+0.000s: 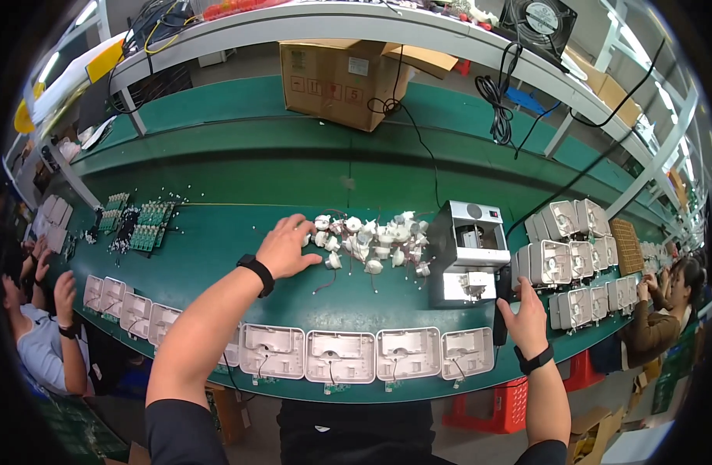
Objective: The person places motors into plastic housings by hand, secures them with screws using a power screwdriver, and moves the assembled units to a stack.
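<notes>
My left hand (284,249) reaches over the table with its fingers spread at the left edge of a pile of small white wired parts (375,242). Its fingertips are close to the nearest parts, and nothing shows in its grasp. To the right, my right hand (526,318) has its fingers stretched and thumb apart, between a black and silver bench machine (472,252) and stacked white plastic housings (553,263). Along the near table edge runs a row of open white housings (340,356), several with a thin dark wire inside.
Green circuit boards (150,225) lie at the left among scattered small white bits. A cardboard box (332,81) stands on the shelf behind. Black cables (495,101) hang from the upper rack. Other people sit at both sides; a red stool (495,411) is below the table.
</notes>
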`<move>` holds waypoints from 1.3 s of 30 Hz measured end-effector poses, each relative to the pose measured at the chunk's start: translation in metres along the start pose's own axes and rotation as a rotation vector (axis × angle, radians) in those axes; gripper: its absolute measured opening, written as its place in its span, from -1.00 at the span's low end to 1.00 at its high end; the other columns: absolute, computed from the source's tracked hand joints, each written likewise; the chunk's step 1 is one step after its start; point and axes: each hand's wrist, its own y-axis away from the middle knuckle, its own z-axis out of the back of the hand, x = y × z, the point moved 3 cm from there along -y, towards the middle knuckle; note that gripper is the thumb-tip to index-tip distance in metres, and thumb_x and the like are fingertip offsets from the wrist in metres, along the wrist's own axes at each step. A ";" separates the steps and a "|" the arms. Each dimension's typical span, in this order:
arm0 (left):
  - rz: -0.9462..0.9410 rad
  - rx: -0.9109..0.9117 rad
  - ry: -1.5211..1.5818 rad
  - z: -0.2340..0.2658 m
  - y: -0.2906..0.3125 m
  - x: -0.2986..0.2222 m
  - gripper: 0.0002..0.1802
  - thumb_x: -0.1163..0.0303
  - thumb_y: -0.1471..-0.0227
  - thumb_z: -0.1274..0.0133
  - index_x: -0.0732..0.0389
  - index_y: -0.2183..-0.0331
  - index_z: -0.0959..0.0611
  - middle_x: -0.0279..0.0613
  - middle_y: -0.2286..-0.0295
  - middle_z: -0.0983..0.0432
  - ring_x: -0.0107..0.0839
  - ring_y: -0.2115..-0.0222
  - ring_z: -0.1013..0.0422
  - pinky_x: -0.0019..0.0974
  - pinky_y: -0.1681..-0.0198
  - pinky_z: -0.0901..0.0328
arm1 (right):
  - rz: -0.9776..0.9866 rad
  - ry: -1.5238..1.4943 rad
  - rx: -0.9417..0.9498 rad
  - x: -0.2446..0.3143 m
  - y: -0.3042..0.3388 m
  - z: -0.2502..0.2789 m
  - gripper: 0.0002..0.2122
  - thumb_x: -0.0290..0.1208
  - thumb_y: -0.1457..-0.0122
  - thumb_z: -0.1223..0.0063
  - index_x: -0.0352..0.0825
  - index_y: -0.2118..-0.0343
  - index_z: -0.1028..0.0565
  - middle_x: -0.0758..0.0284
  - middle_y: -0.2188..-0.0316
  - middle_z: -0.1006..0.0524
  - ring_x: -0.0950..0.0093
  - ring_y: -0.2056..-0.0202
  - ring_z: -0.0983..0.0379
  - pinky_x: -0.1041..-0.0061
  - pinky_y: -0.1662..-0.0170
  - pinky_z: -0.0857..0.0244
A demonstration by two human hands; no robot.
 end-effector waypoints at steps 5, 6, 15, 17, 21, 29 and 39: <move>-0.067 0.172 0.057 -0.023 -0.013 0.003 -0.49 0.27 0.02 -0.28 0.01 0.00 -0.52 -0.16 -0.01 -0.38 -0.08 -0.02 -0.34 -0.07 -0.05 -0.33 | 0.238 0.333 -0.309 0.072 -0.005 0.053 -0.59 -0.44 -0.03 -0.31 -0.42 0.05 -0.46 0.22 0.40 -0.60 0.24 0.41 -0.57 0.36 0.29 -0.45; -0.080 0.209 0.042 -0.020 -0.012 0.004 -0.49 0.29 0.00 -0.27 0.00 -0.01 -0.51 -0.15 -0.01 -0.38 -0.08 -0.02 -0.33 -0.07 -0.06 -0.33 | 0.244 0.329 -0.310 0.089 -0.008 0.056 -0.59 -0.44 -0.03 -0.31 -0.42 0.05 -0.46 0.22 0.40 -0.60 0.24 0.41 -0.57 0.36 0.29 -0.45; -0.130 0.237 -0.032 -0.026 -0.001 -0.008 -0.53 0.26 -0.08 -0.18 -0.01 -0.04 -0.49 -0.18 0.01 -0.41 -0.10 0.01 -0.37 -0.07 0.02 -0.39 | 0.648 -0.236 0.178 0.264 -0.056 -0.093 -0.77 -0.35 -0.14 -0.18 -0.33 0.20 -0.47 0.22 0.37 -0.49 0.23 0.36 -0.55 0.26 0.35 -0.46; -0.075 0.258 -0.004 -0.028 0.002 -0.008 -0.56 0.25 -0.12 -0.13 -0.01 -0.05 -0.48 -0.16 0.04 -0.45 -0.07 0.05 -0.41 -0.06 0.04 -0.39 | 0.673 -0.225 0.134 0.270 -0.062 -0.144 -0.77 -0.34 -0.17 -0.14 -0.33 0.18 -0.46 0.20 0.38 -0.47 0.22 0.36 -0.55 0.26 0.35 -0.46; 0.070 0.236 0.228 -0.022 0.009 0.031 -0.58 0.21 -0.16 -0.08 -0.01 -0.06 -0.48 -0.10 0.12 -0.52 -0.03 0.13 -0.47 -0.04 0.07 -0.40 | 0.600 -0.063 0.237 0.280 -0.059 -0.192 -0.73 -0.29 -0.21 -0.05 -0.36 0.13 -0.45 0.13 0.36 -0.49 0.18 0.35 -0.55 0.21 0.33 -0.47; 0.120 0.276 0.057 -0.012 0.033 -0.006 -0.51 -0.01 -0.14 -0.08 -0.04 -0.04 -0.50 -0.02 0.23 -0.55 0.01 0.17 -0.50 0.00 0.11 -0.40 | 0.501 -0.072 0.485 0.262 -0.061 -0.166 -0.76 -0.37 -0.20 -0.02 -0.40 0.14 -0.47 -0.03 0.26 -0.55 0.05 0.29 -0.56 0.17 0.23 -0.46; -0.012 0.195 0.006 -0.019 0.014 -0.030 -0.52 -0.05 -0.15 -0.09 -0.04 -0.02 -0.50 -0.10 0.28 -0.55 -0.11 0.26 -0.53 -0.09 0.32 -0.43 | 0.086 -0.989 0.488 0.214 -0.089 -0.069 -0.69 -0.41 -0.20 -0.14 -0.37 0.00 -0.47 0.23 0.36 -0.59 0.39 0.29 -0.56 0.37 0.20 -0.46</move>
